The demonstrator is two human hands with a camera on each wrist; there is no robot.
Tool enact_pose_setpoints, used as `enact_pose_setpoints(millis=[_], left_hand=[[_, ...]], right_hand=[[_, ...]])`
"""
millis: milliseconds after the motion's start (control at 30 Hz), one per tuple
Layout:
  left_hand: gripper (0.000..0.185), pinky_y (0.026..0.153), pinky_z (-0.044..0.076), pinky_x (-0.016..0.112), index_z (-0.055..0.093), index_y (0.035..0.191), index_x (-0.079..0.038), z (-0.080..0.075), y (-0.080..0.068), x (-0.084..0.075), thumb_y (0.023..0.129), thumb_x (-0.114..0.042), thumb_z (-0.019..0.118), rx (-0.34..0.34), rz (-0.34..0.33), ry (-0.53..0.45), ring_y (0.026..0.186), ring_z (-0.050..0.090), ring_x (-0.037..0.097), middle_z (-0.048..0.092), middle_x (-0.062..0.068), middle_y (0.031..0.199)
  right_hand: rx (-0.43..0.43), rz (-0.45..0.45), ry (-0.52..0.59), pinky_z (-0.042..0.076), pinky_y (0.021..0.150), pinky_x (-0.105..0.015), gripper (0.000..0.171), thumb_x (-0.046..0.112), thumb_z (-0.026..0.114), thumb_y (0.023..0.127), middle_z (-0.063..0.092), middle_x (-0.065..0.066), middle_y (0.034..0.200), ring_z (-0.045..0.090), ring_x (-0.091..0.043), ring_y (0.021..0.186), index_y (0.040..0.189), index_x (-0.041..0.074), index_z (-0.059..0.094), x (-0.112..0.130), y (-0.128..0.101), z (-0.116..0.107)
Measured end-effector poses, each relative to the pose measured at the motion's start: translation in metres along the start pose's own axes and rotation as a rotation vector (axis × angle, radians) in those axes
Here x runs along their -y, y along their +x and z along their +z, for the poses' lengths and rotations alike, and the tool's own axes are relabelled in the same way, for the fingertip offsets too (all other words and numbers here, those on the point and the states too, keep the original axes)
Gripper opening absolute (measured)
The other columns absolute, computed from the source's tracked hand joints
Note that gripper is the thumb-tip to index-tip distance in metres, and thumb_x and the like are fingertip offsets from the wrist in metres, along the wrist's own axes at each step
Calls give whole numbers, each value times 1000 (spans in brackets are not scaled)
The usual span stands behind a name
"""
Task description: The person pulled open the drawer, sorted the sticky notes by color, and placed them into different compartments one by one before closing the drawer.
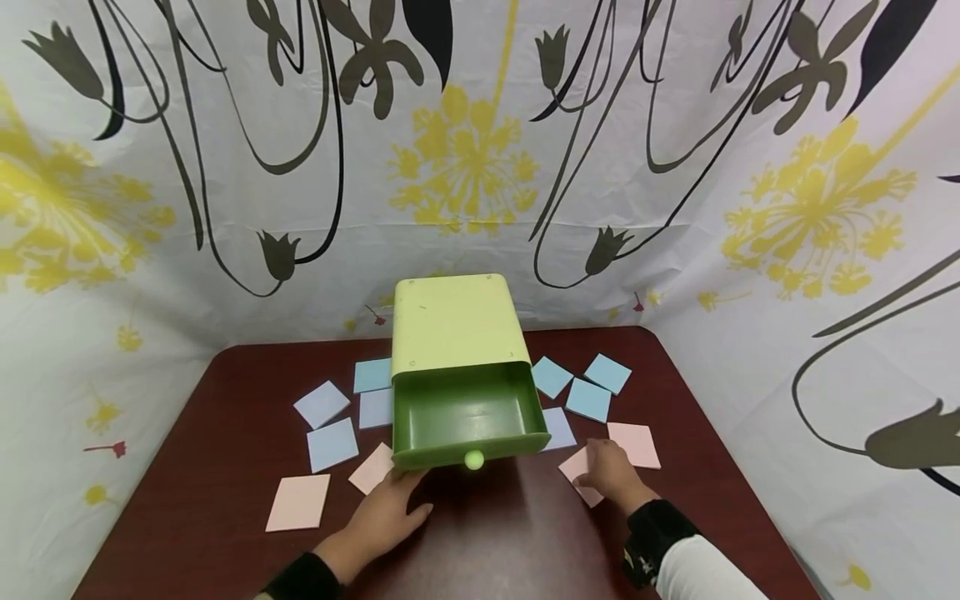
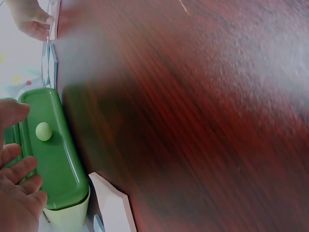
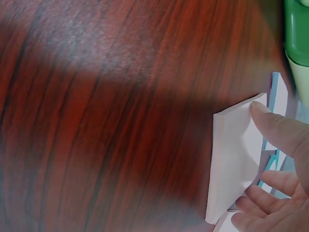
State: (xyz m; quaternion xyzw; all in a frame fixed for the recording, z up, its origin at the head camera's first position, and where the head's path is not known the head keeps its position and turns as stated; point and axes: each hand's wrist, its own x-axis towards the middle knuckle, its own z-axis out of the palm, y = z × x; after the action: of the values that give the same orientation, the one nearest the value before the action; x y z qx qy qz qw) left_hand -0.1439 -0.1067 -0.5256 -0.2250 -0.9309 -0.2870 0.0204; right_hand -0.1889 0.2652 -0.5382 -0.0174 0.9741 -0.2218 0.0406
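Note:
A pale yellow box (image 1: 459, 325) with a green drawer (image 1: 465, 417) pulled out stands mid-table; the drawer holds nothing visible. A round light-green knob (image 2: 44, 131) sits on the drawer's front. My left hand (image 1: 384, 515) is at the drawer's front left corner, fingers extended and thumb apart. Beside it lies a pink sticky note pad (image 1: 372, 468). To the right of the drawer, my right hand (image 1: 615, 473) grips another pink sticky note pad (image 3: 236, 150), thumb at one edge and fingers at the opposite one.
Blue pads (image 1: 588, 400) and a lavender pad (image 1: 557, 429) lie right of the box, with a pink pad (image 1: 636, 445) nearby. On the left are several bluish pads (image 1: 332, 444) and a larger pink pad (image 1: 297, 502). A patterned curtain (image 1: 465, 250) hangs behind the dark red table (image 1: 210, 500).

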Motion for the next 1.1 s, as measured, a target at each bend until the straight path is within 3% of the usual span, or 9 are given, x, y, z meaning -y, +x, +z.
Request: enact_pose_setpoints(millis=[600, 800, 1100], left_hand=[[61, 85, 52, 47, 49, 140, -10, 10, 3, -8, 85, -21, 73, 19, 9, 25, 119, 55, 34, 51, 17, 134], [60, 88, 51, 47, 49, 140, -9, 9, 4, -11, 85, -19, 73, 25, 7, 15, 120, 54, 33, 51, 17, 134], [58, 89, 51, 47, 51, 138, -7, 8, 2, -12, 85, -19, 73, 17, 3, 14, 120, 54, 33, 52, 17, 133]], right_hand=[[63, 111, -52, 46, 84, -54, 71, 22, 92, 62, 59, -28, 100, 53, -46, 99, 110, -17, 57, 0, 8, -3], [89, 173, -46, 47, 83, -54, 77, 24, 92, 62, 59, -30, 98, 53, -45, 97, 111, -21, 52, 3, 9, -5], [65, 189, -31, 48, 82, -52, 83, 24, 92, 62, 57, -30, 97, 54, -45, 95, 114, -23, 48, 6, 7, -4]])
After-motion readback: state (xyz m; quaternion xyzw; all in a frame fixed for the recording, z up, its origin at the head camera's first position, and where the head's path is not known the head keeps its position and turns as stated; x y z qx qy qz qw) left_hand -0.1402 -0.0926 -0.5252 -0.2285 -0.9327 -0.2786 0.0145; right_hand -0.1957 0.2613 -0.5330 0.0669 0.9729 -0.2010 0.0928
